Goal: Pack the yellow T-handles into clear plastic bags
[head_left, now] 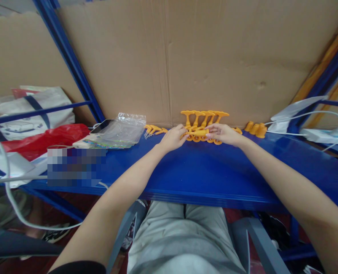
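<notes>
Lying crosswise between both hands, an orange strip of pegs (199,133) is pinched at its ends: left hand (173,138) closed on one, right hand (220,133) on the other.

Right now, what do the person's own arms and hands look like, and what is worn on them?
Both forearms are bare up to the elbow. The left hand and right hand wear no gloves; no rings, watch or bracelet are visible. A dark sleeve edge shows at the left upper arm, at the bottom of the picture. The nails look short and unpainted, though small in view.
</notes>
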The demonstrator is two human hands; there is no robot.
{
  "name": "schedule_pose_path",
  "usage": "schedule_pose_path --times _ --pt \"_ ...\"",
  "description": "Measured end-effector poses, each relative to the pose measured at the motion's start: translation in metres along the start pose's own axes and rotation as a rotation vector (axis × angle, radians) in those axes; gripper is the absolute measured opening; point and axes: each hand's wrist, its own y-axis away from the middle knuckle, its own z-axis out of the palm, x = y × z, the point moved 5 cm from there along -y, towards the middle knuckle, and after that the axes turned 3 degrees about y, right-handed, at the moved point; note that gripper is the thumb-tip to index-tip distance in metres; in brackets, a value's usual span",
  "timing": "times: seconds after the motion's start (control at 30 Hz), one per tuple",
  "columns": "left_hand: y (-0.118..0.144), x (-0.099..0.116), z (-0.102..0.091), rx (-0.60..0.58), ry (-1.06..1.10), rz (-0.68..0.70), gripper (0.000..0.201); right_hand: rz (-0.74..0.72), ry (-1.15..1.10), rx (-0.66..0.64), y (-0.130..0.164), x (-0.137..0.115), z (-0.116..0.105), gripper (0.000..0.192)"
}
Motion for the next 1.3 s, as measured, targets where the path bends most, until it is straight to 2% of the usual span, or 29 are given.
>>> schedule_pose_path --times 0.07,0.23,0.33,0.47,0.57,0.7,0.77,0.83,0.9,1.0,1.13,1.3 --pt "0.0 0.002 -0.001 0.015 -0.009 0.008 0.021 0.06 -0.064 -0.009 0.002 -0.002 0.001 0.027" --pt "0.0 0.004 -0.001 0.036 -0.028 0.028 0.019 0.175 -0.179 0.028 0.005 -0.006 0.003 0.03" --pt "0.0 0.004 -0.002 0.056 -0.033 0.03 0.019 0.18 -0.215 0.035 0.006 -0.009 0.002 0.024" --pt "0.0 0.004 -0.004 0.078 -0.046 0.041 0.02 0.157 -0.264 0.009 0.007 -0.013 0.0 0.04" --pt "0.001 0.007 -0.005 0.088 -0.041 0.073 0.02 0.194 -0.25 0.006 0.009 -0.015 0.001 0.028" --pt "0.001 0.009 -0.005 0.108 -0.016 0.1 0.021 0.301 -0.189 0.004 0.01 -0.014 0.006 0.049" --pt "0.001 0.008 -0.004 0.114 -0.006 0.099 0.021 0.336 -0.169 0.002 0.011 -0.012 0.007 0.053" --pt "0.0 0.005 -0.004 0.117 0.001 0.095 0.021 0.332 -0.17 -0.004 0.011 -0.012 0.006 0.045" --pt "0.0 0.003 -0.003 0.118 0.004 0.086 0.021 0.294 -0.192 0.0 0.011 -0.013 0.003 0.027" --pt "0.0 0.002 -0.003 0.116 0.009 0.076 0.02 0.226 -0.237 0.045 0.01 -0.013 -0.002 0.041" --pt "0.001 0.004 -0.004 0.111 0.011 0.078 0.021 0.209 -0.22 0.053 0.009 -0.012 0.0 0.021" --pt "0.002 0.004 -0.004 0.094 0.019 0.077 0.02 0.226 -0.204 0.023 0.008 -0.012 0.008 0.035"
